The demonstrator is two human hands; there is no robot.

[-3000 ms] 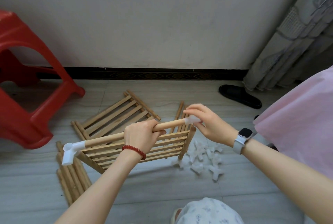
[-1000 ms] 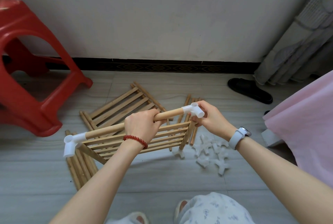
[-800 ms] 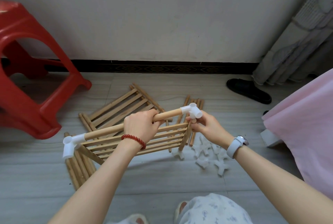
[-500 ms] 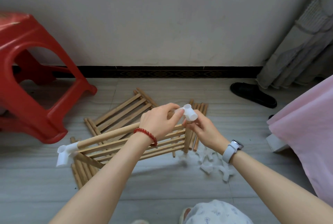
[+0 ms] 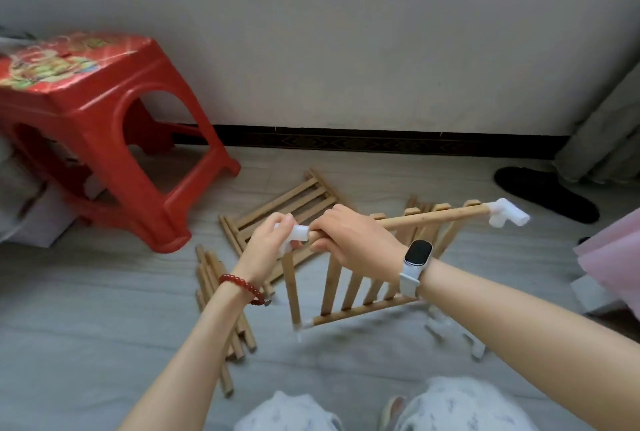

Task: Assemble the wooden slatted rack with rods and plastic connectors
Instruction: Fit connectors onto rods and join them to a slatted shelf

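Rack panel: the slatted panel (image 5: 349,288) stood upright off the floor (image 5: 104,319), just in front of the person's knees, its slats running down from the top rod to a lower rail.
Top rod: a wooden rod (image 5: 429,217) ran along the panel's upper edge, rising slightly toward the right.
Near connector: a white plastic connector (image 5: 297,235) sat on the rod's left end.
Far connector: another white connector (image 5: 506,217) capped the right end, clear of both hands.
Left hand: the left hand (image 5: 268,250), red bead bracelet on its wrist, pinched the near connector between thumb and fingers.
Right hand: the right hand (image 5: 356,242), white smartwatch on its wrist, was curled tight round the rod just beside that connector.
Second panel: a flat slatted panel (image 5: 294,202) lay on the floor behind the hands.
Loose rods: a bundle of rods (image 5: 221,313) lay under the left forearm.
Spare connectors: a blurred white pile (image 5: 453,333) lay under the right forearm.
Surroundings: a red plastic stool (image 5: 104,132) stood at left, a black slipper (image 5: 543,196) lay at right by the wall.
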